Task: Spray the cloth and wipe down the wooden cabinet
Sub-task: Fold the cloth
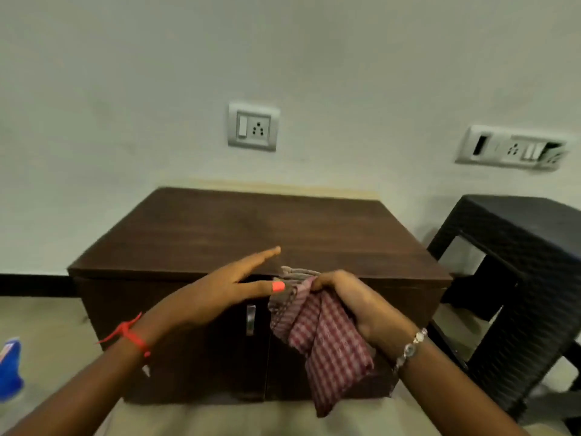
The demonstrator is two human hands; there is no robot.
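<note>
right hand fingers gripping cloth | left hand fingers spread, empty | cabinet top bare

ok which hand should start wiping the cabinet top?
Right. The right hand already grips the checked cloth at the cabinet's front edge; the left hand is open and empty.

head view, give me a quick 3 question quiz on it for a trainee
1. True or false: the left hand grips the checked cloth.
2. Which stands to the person's right of the wooden cabinet? A) black stool B) bucket C) fan
3. Fill in: the cloth is bunched in the ____ hand.

Key: 1 false, its fingers are spread open beside the cloth; 2 A; 3 right.
</note>
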